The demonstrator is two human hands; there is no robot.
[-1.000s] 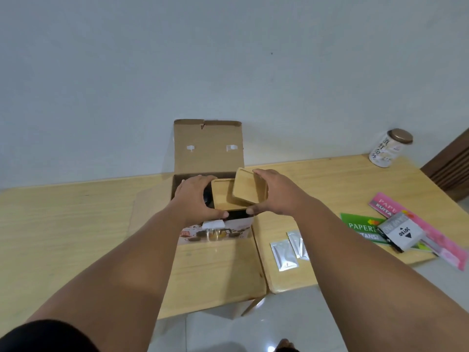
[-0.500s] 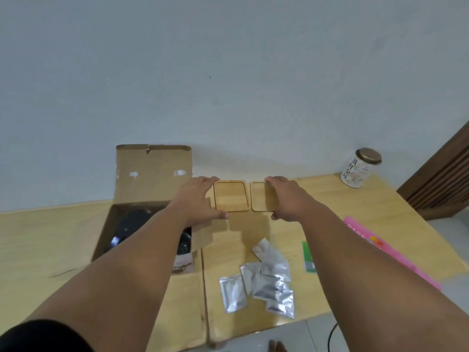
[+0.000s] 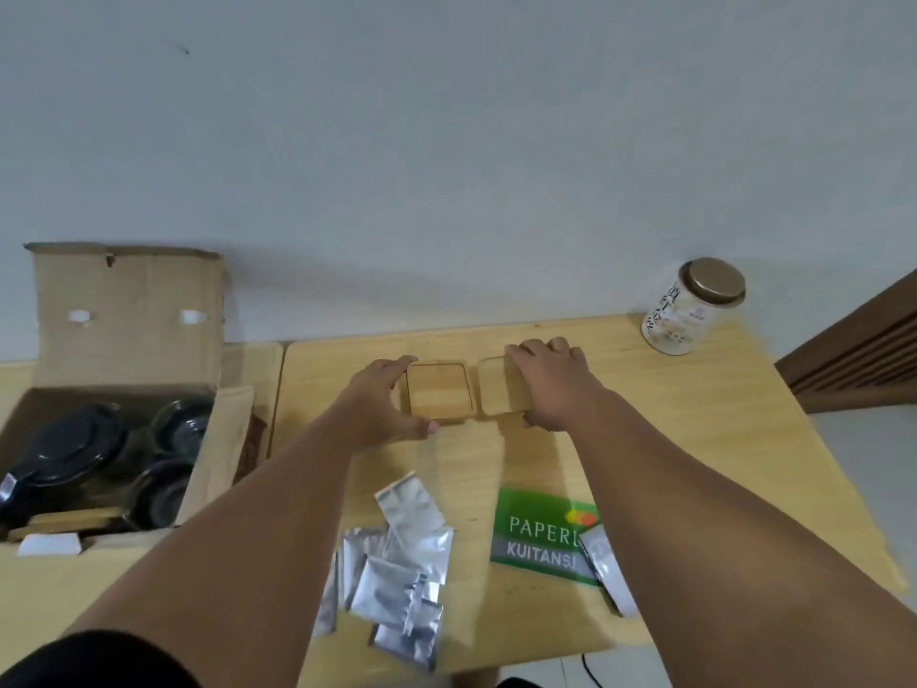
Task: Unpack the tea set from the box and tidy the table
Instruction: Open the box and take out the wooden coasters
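Note:
Two square wooden coasters lie side by side on the wooden table [image 3: 694,439]. My left hand [image 3: 382,409] grips the left coaster [image 3: 439,392] by its left and near edges. My right hand [image 3: 551,384] covers most of the right coaster [image 3: 493,387], fingers over its far edge and thumb at the near corner. The open cardboard box [image 3: 129,310] stands at the left with its lid up. Inside it sit a dark glass teapot [image 3: 64,454] and two dark glass cups [image 3: 181,427].
Several silver foil sachets [image 3: 402,563] lie near the table's front edge. A green receipt booklet [image 3: 541,538] and a white packet [image 3: 608,568] lie under my right forearm. A white jar with a bronze lid [image 3: 692,305] stands at the back right. A wooden slatted panel [image 3: 853,350] is at far right.
Both hands carried the two coasters out of the box and to the right, then lowered them side by side onto the table. The view has swung right.

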